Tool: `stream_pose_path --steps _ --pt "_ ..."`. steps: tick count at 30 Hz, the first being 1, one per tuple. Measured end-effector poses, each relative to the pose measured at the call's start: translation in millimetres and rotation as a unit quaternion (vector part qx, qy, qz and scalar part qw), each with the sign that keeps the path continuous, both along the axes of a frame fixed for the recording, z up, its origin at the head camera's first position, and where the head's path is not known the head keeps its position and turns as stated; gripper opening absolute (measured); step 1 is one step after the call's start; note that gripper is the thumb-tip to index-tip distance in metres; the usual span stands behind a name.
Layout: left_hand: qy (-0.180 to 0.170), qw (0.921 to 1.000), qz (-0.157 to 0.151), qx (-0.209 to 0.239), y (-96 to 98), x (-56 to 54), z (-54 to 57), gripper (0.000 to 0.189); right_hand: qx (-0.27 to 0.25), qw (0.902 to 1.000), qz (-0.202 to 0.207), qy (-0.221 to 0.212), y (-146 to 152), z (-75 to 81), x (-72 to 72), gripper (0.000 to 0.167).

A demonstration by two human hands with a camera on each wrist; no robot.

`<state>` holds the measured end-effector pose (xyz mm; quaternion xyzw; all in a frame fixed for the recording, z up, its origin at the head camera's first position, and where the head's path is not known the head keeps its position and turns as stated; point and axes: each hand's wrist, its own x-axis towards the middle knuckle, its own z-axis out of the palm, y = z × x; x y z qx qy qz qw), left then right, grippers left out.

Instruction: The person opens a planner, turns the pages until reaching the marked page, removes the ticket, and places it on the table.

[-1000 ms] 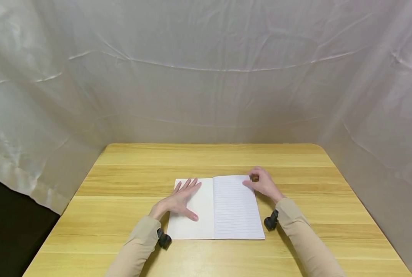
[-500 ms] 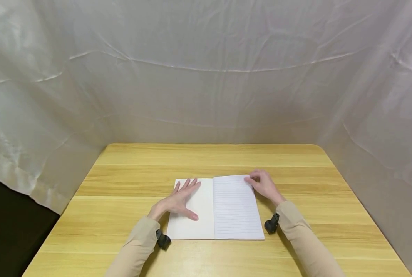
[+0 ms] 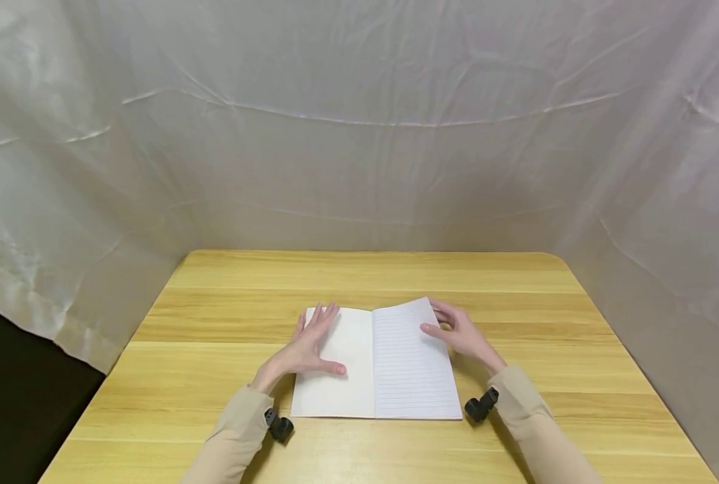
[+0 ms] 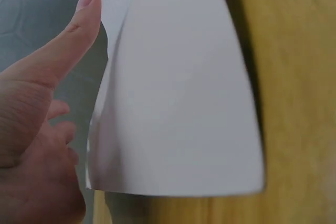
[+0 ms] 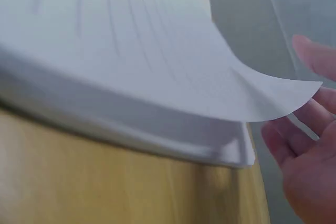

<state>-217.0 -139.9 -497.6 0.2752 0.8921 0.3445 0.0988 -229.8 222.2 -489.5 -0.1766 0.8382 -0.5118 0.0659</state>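
A notebook lies spread on the table, with a blank left page (image 3: 332, 400) and a lined right page (image 3: 410, 376). My left hand (image 3: 305, 353) is over the blank page, fingers spread toward its far edge and thumb pointing inward. At the far right corner is my right hand (image 3: 462, 333). In the right wrist view the top sheet (image 5: 226, 93) curves up off the stack below; the fingers (image 5: 302, 127) of that hand are under its raised corner, and the thumb (image 5: 315, 56) stands apart above it. The left wrist view shows the left thumb (image 4: 68, 45) beside the paper.
The wooden table (image 3: 359, 269) extends around the notebook on all sides. Pale grey curtains (image 3: 359, 154) hang behind it and at both sides. A dark area (image 3: 21, 396) shows beyond the left edge. Each wrist carries a small black camera (image 3: 482, 405).
The top right sheet's far corner has risen, and my right hand's fingers have gone from pinching at the corner to lying behind it. My left hand has shifted slightly left and its fingers look more raised.
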Motion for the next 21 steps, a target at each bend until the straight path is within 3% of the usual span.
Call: stream_pose_path --steps 3,10,21 --pt "0.016 0.9997 0.016 0.004 0.6 1.7 2.1 0.126 -0.037 0.9988 0.02 -0.024 -2 3.5 6.8 0.071" --pt "0.053 0.9974 0.048 0.01 2.7 5.4 6.6 0.127 -0.073 0.9959 0.05 -0.019 -6 9.5 18.0 0.066" --pt "0.013 0.9945 0.073 0.074 7.3 15.3 15.9 0.125 -0.081 0.9931 0.083 -0.015 -15 20.6 31.4 0.046"
